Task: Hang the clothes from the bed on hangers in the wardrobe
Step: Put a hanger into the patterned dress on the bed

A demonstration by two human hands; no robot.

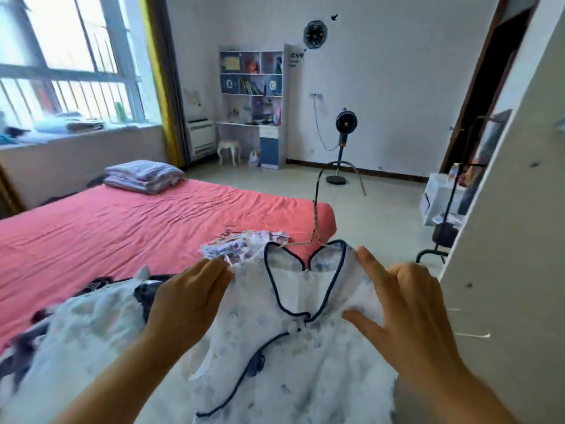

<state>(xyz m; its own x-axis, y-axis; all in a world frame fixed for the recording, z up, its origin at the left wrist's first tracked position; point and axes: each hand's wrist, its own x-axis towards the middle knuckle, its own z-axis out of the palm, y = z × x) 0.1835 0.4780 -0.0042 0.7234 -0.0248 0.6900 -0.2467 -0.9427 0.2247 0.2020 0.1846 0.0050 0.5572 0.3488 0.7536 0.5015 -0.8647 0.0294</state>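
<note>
A person stands at the foot of a bed [128, 228] covered in a coral sheet, holding up a white dress [293, 347] with navy piping and a faint blue print. A thin wire hanger [315, 215] sits inside the dress's neck, its stem rising straight up and away from the viewer, so the long axis of hanger and dress runs from the hands toward the far wall. The left hand [186, 301] lies on the dress's left shoulder and the right hand [406, 298] on the right shoulder; both hands are spread with straight fingers, pressing and smoothing the cloth over the hanger's arms rather than clutching it. The hook is closer to the right hand. A white wardrobe [513, 240] panel stands just to the right, so the dress probably has to swing that way, with the right hand best placed to take the hook. More clothes [244, 243] lie on the bed's near edge beyond the dress, and another pale garment [91, 338] lies lower left. On a white shelf unit [253, 87] by the far wall, the letters "ave" can be read.
</note>
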